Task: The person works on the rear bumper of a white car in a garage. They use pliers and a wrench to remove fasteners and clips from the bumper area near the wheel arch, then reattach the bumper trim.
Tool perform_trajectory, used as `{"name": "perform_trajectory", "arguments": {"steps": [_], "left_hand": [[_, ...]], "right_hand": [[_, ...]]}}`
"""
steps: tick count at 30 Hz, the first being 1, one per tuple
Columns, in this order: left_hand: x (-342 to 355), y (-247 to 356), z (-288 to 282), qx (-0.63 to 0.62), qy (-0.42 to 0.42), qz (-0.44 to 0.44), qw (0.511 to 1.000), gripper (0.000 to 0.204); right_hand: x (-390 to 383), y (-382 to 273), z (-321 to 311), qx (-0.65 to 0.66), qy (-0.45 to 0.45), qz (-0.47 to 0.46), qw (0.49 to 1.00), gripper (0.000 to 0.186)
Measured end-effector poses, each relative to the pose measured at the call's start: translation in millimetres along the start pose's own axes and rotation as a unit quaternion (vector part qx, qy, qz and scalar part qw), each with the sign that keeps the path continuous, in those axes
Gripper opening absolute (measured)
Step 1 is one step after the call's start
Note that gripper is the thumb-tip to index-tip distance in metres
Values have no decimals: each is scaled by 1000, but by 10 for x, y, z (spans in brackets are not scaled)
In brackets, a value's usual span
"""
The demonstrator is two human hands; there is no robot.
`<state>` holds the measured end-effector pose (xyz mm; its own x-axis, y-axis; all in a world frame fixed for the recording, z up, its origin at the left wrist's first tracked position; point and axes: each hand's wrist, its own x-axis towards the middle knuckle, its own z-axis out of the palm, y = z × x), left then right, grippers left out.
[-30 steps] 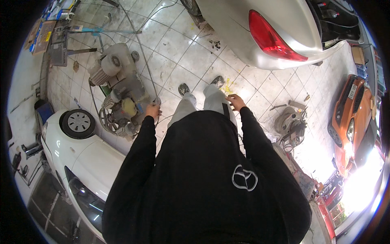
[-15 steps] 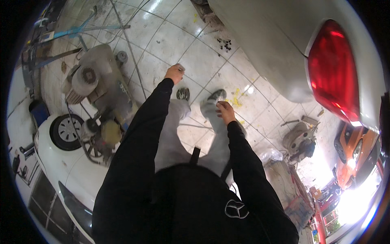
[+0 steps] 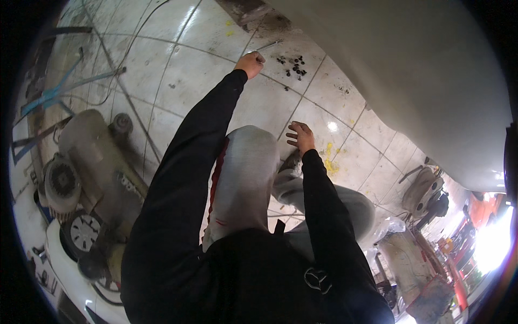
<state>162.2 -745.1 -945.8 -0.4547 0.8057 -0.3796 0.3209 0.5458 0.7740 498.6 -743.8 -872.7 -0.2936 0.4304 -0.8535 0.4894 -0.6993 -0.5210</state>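
Note:
My left hand (image 3: 251,64) is low over the tiled floor, its fingers curled together. Just beyond its fingertips is a thin metal tool (image 3: 271,44), maybe a wrench; whether the fingers touch it I cannot tell, and what they hold, if anything, is hidden. Several small black fasteners (image 3: 295,67), which look like bolts or clips, lie scattered to the right of that hand. My right hand (image 3: 302,137) hangs in front of my bent knees, fingers apart and nothing visible in them. Above the floor at upper right bulges a silver-grey car body (image 3: 421,70).
An air compressor (image 3: 97,156) with a dusty tank stands at left, a white car (image 3: 59,248) behind it. Blue metal legs (image 3: 51,97) and a cable (image 3: 125,56) lie at upper left. A round dusty car part (image 3: 423,190) rests at right. Yellow marks (image 3: 330,161) spot the tiles.
I have lowered into a crouch, with my knees bent and the floor closer. My left hand has moved forward toward the metal tool. My right hand's fingers have spread.

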Motion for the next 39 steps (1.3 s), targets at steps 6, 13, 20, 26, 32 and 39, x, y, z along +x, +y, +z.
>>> {"name": "perform_trajectory", "arguments": {"steps": [6, 13, 20, 26, 32, 39], "left_hand": [[747, -111, 684, 138, 13, 43, 989, 40], [803, 95, 921, 193, -3, 76, 978, 50], [702, 226, 1005, 233, -31, 86, 968, 50], [-31, 306, 1131, 57, -68, 154, 984, 32], [-636, 697, 1088, 11, -167, 242, 956, 26], [973, 383, 359, 222, 96, 92, 966, 38]], "right_hand": [[209, 504, -269, 36, 52, -21, 998, 42], [228, 1297, -561, -79, 105, -113, 985, 38], [415, 977, -413, 81, 62, -63, 993, 46], [888, 390, -203, 368, -64, -27, 927, 53], [888, 65, 78, 494, -142, -58, 856, 42], [816, 768, -268, 286, -57, -128, 948, 37]]}}
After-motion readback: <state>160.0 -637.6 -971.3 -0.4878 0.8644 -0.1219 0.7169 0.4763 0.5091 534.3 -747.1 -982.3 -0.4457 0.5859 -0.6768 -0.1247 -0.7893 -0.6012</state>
